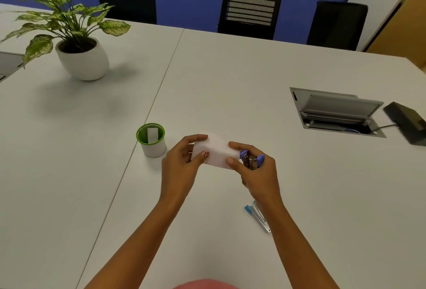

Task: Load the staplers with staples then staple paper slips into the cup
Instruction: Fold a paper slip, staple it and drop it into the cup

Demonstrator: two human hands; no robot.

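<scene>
A white paper slip [215, 151] is held above the table between both hands. My left hand [182, 162] pinches its left end between thumb and fingers. My right hand [255, 171] grips a small purple-blue stapler [251, 159] at the slip's right end, and its thumb presses on the paper there. A white cup with a green rim [152, 141] stands just left of my left hand and has one paper slip [151, 135] standing in it. A light blue stapler [258, 216] lies on the table below my right wrist.
A potted plant [78, 51] stands at the far left. An open cable box [334, 113] is set into the white table [230, 81] at the right, with a dark adapter [408, 123] beside it. Black chairs [250, 9] line the far edge.
</scene>
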